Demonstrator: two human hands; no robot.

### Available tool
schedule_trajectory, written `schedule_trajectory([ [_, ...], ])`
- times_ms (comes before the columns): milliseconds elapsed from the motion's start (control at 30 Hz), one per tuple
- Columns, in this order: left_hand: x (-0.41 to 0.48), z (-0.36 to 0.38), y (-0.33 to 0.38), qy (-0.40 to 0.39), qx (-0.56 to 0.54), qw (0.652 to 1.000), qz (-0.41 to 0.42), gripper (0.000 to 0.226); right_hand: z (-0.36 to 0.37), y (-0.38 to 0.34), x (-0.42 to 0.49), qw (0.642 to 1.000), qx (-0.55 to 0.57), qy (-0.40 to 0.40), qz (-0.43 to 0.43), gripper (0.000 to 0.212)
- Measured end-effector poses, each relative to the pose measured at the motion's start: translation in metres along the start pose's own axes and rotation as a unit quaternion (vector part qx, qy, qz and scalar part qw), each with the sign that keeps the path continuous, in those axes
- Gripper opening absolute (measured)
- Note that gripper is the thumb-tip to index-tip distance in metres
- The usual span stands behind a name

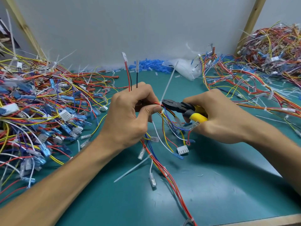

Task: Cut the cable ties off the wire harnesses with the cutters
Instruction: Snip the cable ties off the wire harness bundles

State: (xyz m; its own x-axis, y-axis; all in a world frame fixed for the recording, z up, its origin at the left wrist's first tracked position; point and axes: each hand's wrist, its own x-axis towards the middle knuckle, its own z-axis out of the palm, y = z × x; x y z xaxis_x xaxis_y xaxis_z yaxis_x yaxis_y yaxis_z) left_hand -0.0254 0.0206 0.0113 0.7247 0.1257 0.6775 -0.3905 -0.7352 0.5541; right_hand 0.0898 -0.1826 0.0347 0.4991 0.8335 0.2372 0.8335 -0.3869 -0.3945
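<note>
Cutters (179, 107) gripped in right hand (224, 118) seemingly nip cable tie (168, 84) on harness (158, 165) clutched in left hand (130, 115), between flanking wire heaps (40, 101).

Bare green mat (203, 185) lies open near the front edge; wire heaps (37, 101) crowd left and, seemingly, far right.

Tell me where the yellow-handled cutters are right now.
In the head view, the yellow-handled cutters sit just right of centre, gripped by the right hand, black tips at the white cable tie on the multicoloured wire harness held by the left hand.
</note>
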Motion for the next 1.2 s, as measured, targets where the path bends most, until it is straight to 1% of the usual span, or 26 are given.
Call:
schedule_trajectory([
  [167, 0.0, -0.001, 0.0, 0.002, 0.005, 1.0, 0.011, 0.011, -0.002, -0.003, -0.001, 1.0, -0.004, 0.01, 0.005, 0.018],
  [267, 0.0, -0.001, 0.001, 0.0, 0.006, 1.0, 0.018, 0.011, -0.002, -0.004, 0.0, 1.0, 0.003, 0.016, 0.007, 0.016],
  [433, 0.0, -0.002, 0.001, -0.006, 0.024, 0.999, 0.035, 0.012, -0.002, -0.001, 0.0, 1.0, -0.021, -0.002, 0.015, 0.019],
  [567, 0.0, -0.003, 0.0, -0.017, 0.021, 0.999, 0.039, 0.011, 0.0, 0.001, -0.002, 1.0, 0.009, -0.015, -0.002, 0.013],
  [633, 0.0, -0.003, 0.0, -0.02, 0.007, 0.999, 0.027, 0.011, 0.001, 0.004, -0.002, 1.0, 0.018, -0.019, -0.002, 0.024],
  [667, 0.0, -0.002, 0.0, -0.021, -0.003, 1.0, 0.016, 0.011, 0.001, 0.005, -0.001, 1.0, 0.023, -0.018, 0.001, 0.026],
  [733, 0.001, -0.003, 0.001, -0.028, -0.032, 0.999, -0.013, 0.011, 0.002, 0.004, -0.001, 1.0, 0.03, -0.009, -0.003, 0.023],
  [800, 0.002, -0.005, 0.001, -0.039, -0.065, 0.996, -0.041, 0.013, 0.005, 0.001, 0.0, 0.999, 0.04, 0.023, -0.002, 0.016],
  [933, 0.002, -0.008, 0.001, -0.058, -0.089, 0.992, -0.069, 0.032, 0.014, -0.002, 0.001, 0.997, 0.029, 0.066, -0.011, 0.01],
  [1000, 0.001, -0.006, 0.002, -0.062, -0.084, 0.991, -0.085, 0.035, 0.017, -0.001, 0.002, 0.997, 0.029, 0.073, -0.01, 0.009],
  [1200, 0.001, -0.004, -0.005, -0.046, -0.108, 0.988, -0.105, 0.018, 0.022, 0.001, 0.003, 0.993, 0.095, 0.063, 0.018, 0.012],
])
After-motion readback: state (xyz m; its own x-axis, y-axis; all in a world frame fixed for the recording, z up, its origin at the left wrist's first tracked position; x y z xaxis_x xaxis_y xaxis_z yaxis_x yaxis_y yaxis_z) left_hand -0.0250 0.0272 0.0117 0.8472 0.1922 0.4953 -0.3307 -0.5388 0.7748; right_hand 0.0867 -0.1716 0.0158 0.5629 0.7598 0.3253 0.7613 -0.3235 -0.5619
